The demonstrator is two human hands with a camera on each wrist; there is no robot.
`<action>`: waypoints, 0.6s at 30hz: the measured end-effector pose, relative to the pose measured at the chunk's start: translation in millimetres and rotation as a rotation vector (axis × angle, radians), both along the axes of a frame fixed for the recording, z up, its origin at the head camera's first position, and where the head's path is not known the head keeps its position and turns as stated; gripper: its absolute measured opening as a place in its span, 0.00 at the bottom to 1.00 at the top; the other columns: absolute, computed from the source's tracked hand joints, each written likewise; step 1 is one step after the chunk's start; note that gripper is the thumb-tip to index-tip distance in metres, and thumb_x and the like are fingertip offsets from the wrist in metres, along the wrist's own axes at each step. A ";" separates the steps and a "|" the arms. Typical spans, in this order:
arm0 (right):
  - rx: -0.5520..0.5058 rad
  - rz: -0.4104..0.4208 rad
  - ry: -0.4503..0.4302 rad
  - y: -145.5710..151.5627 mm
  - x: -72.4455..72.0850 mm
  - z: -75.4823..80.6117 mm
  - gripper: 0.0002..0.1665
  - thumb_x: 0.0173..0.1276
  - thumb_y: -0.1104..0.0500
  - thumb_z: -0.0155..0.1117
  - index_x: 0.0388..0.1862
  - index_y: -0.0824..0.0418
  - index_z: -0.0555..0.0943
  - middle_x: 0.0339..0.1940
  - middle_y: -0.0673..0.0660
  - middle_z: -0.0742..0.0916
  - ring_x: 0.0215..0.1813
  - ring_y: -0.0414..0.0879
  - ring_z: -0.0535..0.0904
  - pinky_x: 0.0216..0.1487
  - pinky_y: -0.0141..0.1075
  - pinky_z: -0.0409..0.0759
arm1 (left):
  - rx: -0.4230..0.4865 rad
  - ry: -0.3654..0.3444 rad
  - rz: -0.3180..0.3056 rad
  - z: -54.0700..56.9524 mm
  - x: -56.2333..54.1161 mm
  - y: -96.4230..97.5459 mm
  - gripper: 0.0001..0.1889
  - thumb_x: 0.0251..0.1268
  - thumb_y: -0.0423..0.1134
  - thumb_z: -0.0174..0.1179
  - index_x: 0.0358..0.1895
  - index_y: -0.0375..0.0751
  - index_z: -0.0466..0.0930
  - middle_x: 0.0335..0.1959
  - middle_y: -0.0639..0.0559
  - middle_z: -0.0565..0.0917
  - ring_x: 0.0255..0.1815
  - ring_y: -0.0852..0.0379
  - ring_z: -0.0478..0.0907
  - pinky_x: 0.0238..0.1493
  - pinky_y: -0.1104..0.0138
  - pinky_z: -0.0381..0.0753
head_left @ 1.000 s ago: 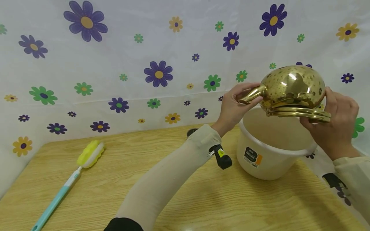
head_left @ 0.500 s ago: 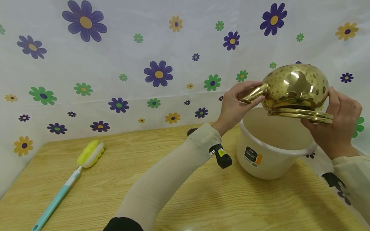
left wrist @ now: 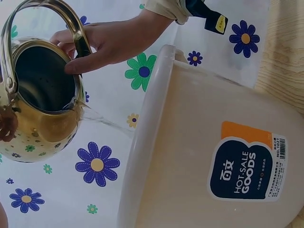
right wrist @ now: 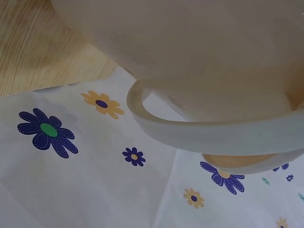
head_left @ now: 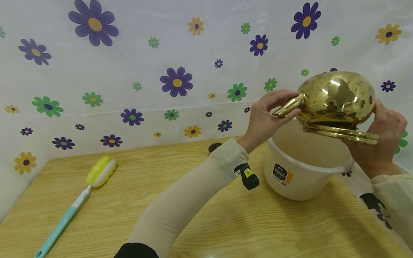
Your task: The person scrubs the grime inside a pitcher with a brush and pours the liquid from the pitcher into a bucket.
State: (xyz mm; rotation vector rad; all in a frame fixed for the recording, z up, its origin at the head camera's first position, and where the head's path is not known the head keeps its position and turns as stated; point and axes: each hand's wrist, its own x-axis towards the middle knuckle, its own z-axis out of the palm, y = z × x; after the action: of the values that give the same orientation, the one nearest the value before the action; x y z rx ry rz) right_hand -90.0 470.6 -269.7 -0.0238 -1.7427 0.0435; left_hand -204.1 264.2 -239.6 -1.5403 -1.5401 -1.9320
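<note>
A shiny gold kettle [head_left: 338,95] is held tipped over in the air above a cream bucket [head_left: 303,184]. My left hand [head_left: 266,114] grips its spout between thumb and fingers. On the other side my right hand [head_left: 375,141] holds the kettle's body, and the left wrist view has its thumb at the mouth and handle [left wrist: 71,21]. There the open mouth faces the bucket, and a thin stream of water [left wrist: 107,122] runs from its lip towards the bucket's rim [left wrist: 147,137]. The right wrist view has only the bucket's outside and its side grip [right wrist: 209,135], no hand.
A long-handled sponge brush [head_left: 100,172] with a yellow and white head lies on the left of the wooden table [head_left: 155,168]. Behind my left forearm sits a small round black object [head_left: 214,146]. A flower-printed sheet [head_left: 129,64] hangs behind the table.
The kettle has shifted slightly to the right and tilted a little more, both hands moving with it. The bucket and brush have stayed where they were.
</note>
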 end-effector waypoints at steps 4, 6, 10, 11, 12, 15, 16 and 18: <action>0.027 -0.020 0.026 6.9 -1.9 -4.7 0.40 0.64 0.34 0.52 0.56 0.68 0.63 0.44 0.73 0.78 0.45 0.66 0.69 0.59 0.57 0.60 | 0.007 0.038 0.007 -4.8 -4.1 4.7 0.18 0.54 0.27 0.65 0.50 0.28 0.78 0.50 0.38 0.79 0.52 0.55 0.78 0.54 0.74 0.76; 0.040 -0.032 0.041 10.7 -3.0 -7.1 0.38 0.65 0.37 0.54 0.56 0.68 0.63 0.44 0.72 0.78 0.45 0.66 0.69 0.58 0.58 0.61 | 0.006 0.051 0.013 -7.6 -6.4 7.0 0.18 0.54 0.28 0.65 0.51 0.30 0.78 0.51 0.39 0.80 0.51 0.57 0.77 0.53 0.74 0.77; 0.014 -0.036 0.034 8.2 -2.0 -6.0 0.35 0.66 0.39 0.53 0.54 0.68 0.65 0.45 0.72 0.78 0.45 0.67 0.69 0.59 0.58 0.60 | 0.002 0.063 0.027 -8.0 -4.1 5.6 0.18 0.54 0.28 0.66 0.50 0.30 0.79 0.51 0.40 0.80 0.50 0.57 0.76 0.51 0.75 0.77; -0.002 -0.029 0.029 6.7 -1.3 -5.4 0.36 0.66 0.38 0.52 0.54 0.69 0.66 0.46 0.72 0.78 0.46 0.68 0.69 0.60 0.57 0.60 | 0.004 0.069 0.029 -7.9 -3.5 5.3 0.19 0.54 0.28 0.66 0.50 0.30 0.79 0.51 0.40 0.80 0.50 0.57 0.76 0.51 0.75 0.77; -0.011 -0.023 0.028 5.1 -0.7 -4.8 0.36 0.67 0.38 0.51 0.53 0.69 0.66 0.47 0.71 0.78 0.46 0.68 0.69 0.60 0.57 0.59 | 0.002 0.072 0.034 -7.8 -2.9 5.0 0.19 0.53 0.28 0.66 0.50 0.30 0.79 0.51 0.40 0.80 0.50 0.58 0.76 0.51 0.75 0.77; -0.031 -0.010 0.036 1.7 0.8 -3.3 0.36 0.67 0.36 0.49 0.53 0.68 0.66 0.48 0.70 0.78 0.46 0.68 0.69 0.62 0.56 0.59 | -0.003 0.091 0.055 -7.2 -0.9 3.8 0.19 0.53 0.29 0.67 0.50 0.31 0.79 0.51 0.41 0.80 0.51 0.58 0.76 0.51 0.76 0.77; -0.029 0.001 0.055 1.2 0.6 -3.8 0.36 0.67 0.36 0.49 0.52 0.68 0.66 0.48 0.70 0.78 0.45 0.68 0.68 0.62 0.55 0.59 | -0.002 0.094 0.057 -7.2 -0.1 3.6 0.19 0.52 0.29 0.67 0.50 0.31 0.79 0.51 0.41 0.80 0.52 0.57 0.76 0.52 0.76 0.76; -0.022 0.027 0.089 1.4 0.9 -4.8 0.38 0.65 0.34 0.50 0.53 0.67 0.64 0.46 0.70 0.78 0.44 0.67 0.68 0.62 0.53 0.59 | -0.006 0.105 0.068 -7.6 1.2 3.0 0.19 0.52 0.29 0.67 0.51 0.31 0.79 0.51 0.41 0.80 0.56 0.57 0.75 0.54 0.76 0.75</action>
State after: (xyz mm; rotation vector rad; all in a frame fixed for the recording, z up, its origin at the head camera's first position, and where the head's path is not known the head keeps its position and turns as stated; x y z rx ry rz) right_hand -89.0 472.0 -274.5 -0.0149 -1.6535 0.0824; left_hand -202.9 267.3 -247.2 -1.5447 -1.5351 -1.7823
